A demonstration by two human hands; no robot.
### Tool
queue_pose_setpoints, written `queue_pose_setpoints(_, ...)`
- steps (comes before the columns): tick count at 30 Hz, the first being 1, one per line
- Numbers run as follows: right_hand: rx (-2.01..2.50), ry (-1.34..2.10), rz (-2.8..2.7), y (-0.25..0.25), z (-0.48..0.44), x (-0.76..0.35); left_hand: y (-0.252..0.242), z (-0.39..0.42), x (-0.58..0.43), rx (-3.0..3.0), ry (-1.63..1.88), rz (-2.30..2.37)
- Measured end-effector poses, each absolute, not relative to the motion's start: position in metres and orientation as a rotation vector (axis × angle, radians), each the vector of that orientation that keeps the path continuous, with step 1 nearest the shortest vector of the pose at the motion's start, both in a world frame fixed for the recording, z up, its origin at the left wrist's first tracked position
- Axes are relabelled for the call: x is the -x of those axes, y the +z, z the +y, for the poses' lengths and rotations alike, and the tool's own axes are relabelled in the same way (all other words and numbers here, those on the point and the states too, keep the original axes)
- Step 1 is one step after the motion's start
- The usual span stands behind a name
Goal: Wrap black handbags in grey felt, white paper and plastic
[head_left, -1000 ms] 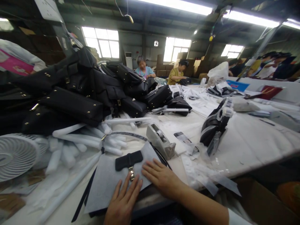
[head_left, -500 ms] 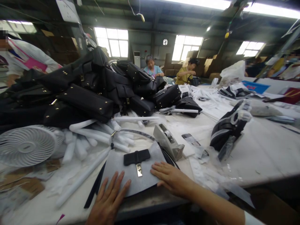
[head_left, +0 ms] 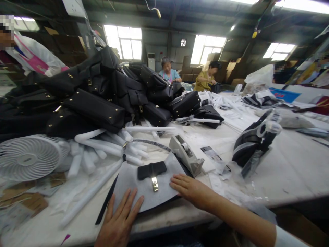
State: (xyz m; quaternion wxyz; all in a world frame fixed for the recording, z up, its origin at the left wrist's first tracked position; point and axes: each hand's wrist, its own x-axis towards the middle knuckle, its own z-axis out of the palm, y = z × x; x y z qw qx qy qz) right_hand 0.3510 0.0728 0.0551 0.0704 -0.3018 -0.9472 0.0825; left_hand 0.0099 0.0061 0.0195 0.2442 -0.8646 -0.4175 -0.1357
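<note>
A black bag lies flat at the table's near edge, covered by a grey sheet (head_left: 133, 187). A black strap tab (head_left: 151, 169) with a metal clasp (head_left: 155, 184) rests on top of the sheet. My left hand (head_left: 119, 221) lies flat on the sheet's near left corner, fingers stretched out. My right hand (head_left: 191, 188) presses flat on the sheet's right edge, fingers pointing left toward the clasp. Neither hand holds anything.
A grey tape dispenser (head_left: 186, 155) stands just beyond my right hand. White foam rolls (head_left: 102, 145) and a pile of black handbags (head_left: 97, 92) fill the left. A white fan (head_left: 28, 157) sits far left. Another black bag (head_left: 250, 144) lies to the right. Other people work at the far end.
My left hand slid back toward me off the clasp, which now shows fully. The view shifted; my right hand stays flat on the sheet's right edge.
</note>
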Motion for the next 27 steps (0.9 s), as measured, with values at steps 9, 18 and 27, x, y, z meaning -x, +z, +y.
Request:
queue_pose_setpoints(9,1.09,0.026,-2.805,0.031,0.053,-0.348,0.033,0.005,-0.02,2.327,-0.323,-1.031)
queue_pose_setpoints(18,0.968,-0.287,-2.74,0.018,0.05,-0.349,0.039,0.038,-0.034,2.478,-0.332,-0.978)
queue_pose_setpoints(27,0.97,-0.327,-2.665,0.008,0.048,-0.349,-0.008,0.048,-0.021,2.163,-0.391,-0.763)
